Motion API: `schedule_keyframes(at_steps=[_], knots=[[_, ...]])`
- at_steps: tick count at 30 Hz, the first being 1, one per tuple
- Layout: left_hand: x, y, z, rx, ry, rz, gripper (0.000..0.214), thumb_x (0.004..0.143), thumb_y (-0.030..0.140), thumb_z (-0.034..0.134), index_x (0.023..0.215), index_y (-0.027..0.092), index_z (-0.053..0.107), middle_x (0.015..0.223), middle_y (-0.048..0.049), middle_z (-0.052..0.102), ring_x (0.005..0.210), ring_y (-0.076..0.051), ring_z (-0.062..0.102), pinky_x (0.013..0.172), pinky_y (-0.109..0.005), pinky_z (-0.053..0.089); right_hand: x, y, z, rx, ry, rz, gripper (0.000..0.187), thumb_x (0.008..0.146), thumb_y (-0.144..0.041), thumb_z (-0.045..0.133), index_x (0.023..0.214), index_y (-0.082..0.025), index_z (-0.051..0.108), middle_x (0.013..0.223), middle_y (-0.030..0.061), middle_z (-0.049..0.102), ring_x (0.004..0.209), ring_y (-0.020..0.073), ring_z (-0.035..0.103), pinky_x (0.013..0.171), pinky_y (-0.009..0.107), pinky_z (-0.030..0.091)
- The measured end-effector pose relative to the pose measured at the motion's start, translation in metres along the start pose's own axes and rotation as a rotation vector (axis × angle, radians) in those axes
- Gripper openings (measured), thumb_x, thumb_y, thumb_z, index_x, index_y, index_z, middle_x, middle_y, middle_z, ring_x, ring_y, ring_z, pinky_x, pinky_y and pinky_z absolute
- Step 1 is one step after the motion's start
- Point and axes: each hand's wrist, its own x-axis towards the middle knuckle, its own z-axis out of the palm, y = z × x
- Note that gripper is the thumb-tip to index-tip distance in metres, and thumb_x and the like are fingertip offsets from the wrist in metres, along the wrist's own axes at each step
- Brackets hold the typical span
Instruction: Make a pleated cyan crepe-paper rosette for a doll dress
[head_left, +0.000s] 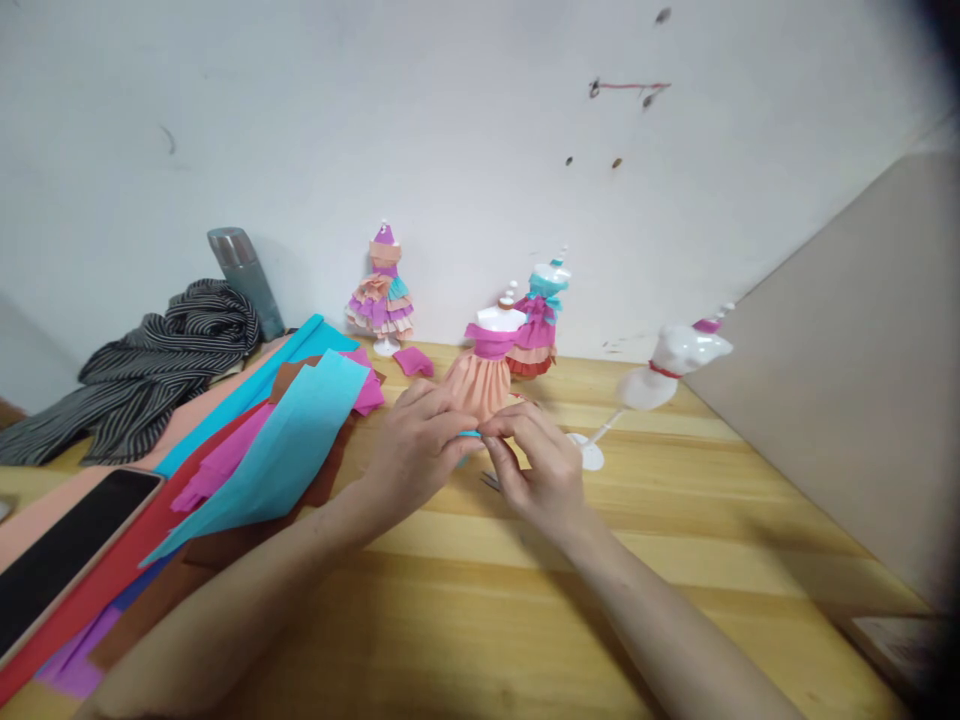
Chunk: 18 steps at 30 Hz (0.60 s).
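Observation:
My left hand (412, 445) and my right hand (544, 470) meet over the wooden table (675, 560), fingers pinched together on a small strip of light blue paper (469, 436) between them. Just behind my fingers stands a small white mannequin with a pink top and a pleated peach paper skirt (486, 365). A bare white mannequin with a red band (660, 375) leans on its stand to the right of my right hand.
Two more dressed mannequins (382, 295) (541, 320) stand by the wall. Sheets of blue, pink, red and brown paper (285, 445) lie at left, with a phone (64, 555), a striped cloth (157, 360) and a grey flask (244, 275). A beige board (847, 380) leans at right.

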Motion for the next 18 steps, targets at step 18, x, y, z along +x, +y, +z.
schedule_keyframes(at_steps=[18], knots=[[0.0009, -0.0079, 0.0028, -0.201, 0.024, -0.148, 0.006, 0.081, 0.025, 0.069, 0.079, 0.021, 0.074, 0.076, -0.0023, 0.072, 0.072, -0.016, 0.063, 0.069, -0.029, 0.049, 0.0012, 0.0073, -0.0025, -0.012, 0.018, 0.049, 0.014, 0.087, -0.010, 0.050, 0.083, -0.022, 0.056, 0.073, 0.0037, 0.061, 0.069, 0.0180, 0.061, 0.063, 0.032, 0.049]])
